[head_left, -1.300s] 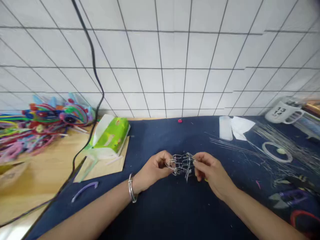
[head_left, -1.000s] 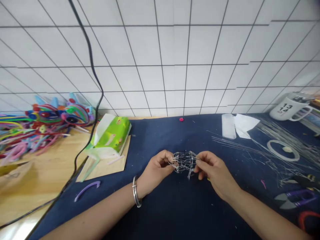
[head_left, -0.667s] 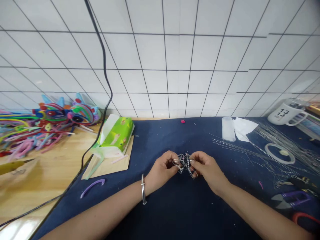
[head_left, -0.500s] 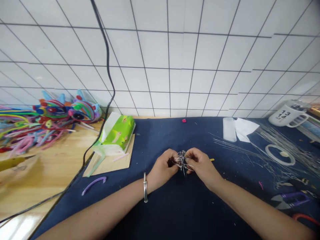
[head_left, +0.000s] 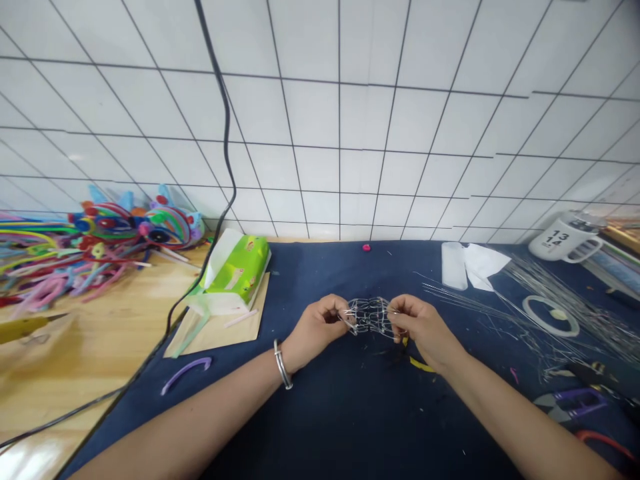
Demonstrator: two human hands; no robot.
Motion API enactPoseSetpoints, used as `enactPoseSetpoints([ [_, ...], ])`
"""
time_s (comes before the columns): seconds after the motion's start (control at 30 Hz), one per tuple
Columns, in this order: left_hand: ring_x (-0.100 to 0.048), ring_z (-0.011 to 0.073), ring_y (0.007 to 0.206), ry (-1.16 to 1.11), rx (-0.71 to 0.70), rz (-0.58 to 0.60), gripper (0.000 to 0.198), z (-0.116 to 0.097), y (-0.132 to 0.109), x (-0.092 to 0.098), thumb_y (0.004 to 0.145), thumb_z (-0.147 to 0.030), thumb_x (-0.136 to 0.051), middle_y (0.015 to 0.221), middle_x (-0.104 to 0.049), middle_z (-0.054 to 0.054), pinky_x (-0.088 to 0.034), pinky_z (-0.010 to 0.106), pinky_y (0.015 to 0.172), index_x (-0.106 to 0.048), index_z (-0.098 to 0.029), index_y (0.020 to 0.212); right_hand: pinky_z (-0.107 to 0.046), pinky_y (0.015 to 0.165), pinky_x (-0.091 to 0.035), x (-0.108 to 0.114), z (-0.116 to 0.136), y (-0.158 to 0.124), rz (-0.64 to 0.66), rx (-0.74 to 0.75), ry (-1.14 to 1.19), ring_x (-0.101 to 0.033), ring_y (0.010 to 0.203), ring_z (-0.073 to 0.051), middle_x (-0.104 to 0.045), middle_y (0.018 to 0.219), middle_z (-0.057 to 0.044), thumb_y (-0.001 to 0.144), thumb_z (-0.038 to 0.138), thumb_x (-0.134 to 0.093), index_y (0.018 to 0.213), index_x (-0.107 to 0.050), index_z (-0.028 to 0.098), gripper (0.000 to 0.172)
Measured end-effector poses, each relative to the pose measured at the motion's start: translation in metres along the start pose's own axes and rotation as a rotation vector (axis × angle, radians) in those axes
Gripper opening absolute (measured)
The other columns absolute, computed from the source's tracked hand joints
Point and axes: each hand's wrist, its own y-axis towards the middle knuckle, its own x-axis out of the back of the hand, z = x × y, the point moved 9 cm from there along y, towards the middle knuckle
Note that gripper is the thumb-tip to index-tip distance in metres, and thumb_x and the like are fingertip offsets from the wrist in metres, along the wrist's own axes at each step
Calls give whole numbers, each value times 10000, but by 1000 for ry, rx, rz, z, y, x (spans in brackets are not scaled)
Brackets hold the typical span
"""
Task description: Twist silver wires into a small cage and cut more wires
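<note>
Between my two hands, over the dark blue cloth, is a silvery wire frame [head_left: 369, 316] shaped like a small open cage with a narrow dark middle. My left hand [head_left: 320, 330], with a metal bangle on its wrist, pinches the left end of the frame. Its right end is gripped by my right hand [head_left: 423, 327] between thumb and fingers. Parts of the wire ends are hidden by my fingertips. Below my right hand lies a yellow strip [head_left: 421, 365], partly covered by the hand.
At left are a green tissue pack [head_left: 243, 263], a purple pipe cleaner [head_left: 186, 373], colourful pipe-cleaner figures [head_left: 167, 227] and a black cable [head_left: 227, 133]. Loose wires [head_left: 565, 287], a white ring [head_left: 550, 317], purple-handled cutters [head_left: 575, 402] and a mug [head_left: 565, 237] are at right.
The wire frame now lies stretched sideways between my hands, where it looked narrow and upright before. My hands have moved slightly apart, and more of the yellow strip shows.
</note>
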Motion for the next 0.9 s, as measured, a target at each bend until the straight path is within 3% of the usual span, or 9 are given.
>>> enactPoseSetpoints([
  [0.37,-550,108,738,-117,99,33,120,7,1,-4,699,-143,-630,825,-602,27,-427,256,701,-518,-130,741,-205,503,-416,5,-14,7,12,-68,132,-527,600,-96,-539,673,7,699,260,-623,812,-573,159,159],
  [0.63,-549,111,780,-196,139,91,132,1,-3,-11,741,-155,-593,896,-609,40,-408,244,698,-463,-146,763,-181,419,-381,1,-21,3,33,-153,193,-578,606,-117,-577,729,-16,680,324,-657,845,-551,163,254],
  [0.77,-541,119,800,-170,118,111,127,-4,-4,-15,759,-168,-576,894,-599,41,-401,260,725,-451,-150,774,-185,403,-379,-2,-21,1,67,-161,197,-587,593,-113,-611,868,-46,721,377,-613,879,-530,181,264],
  [0.9,-524,110,757,-41,78,89,97,-14,-9,-17,768,-177,-559,855,-585,31,-401,249,696,-468,-153,790,-187,414,-388,-3,-22,0,60,-161,209,-576,580,-102,-615,853,-39,714,378,-615,894,-538,185,275],
])
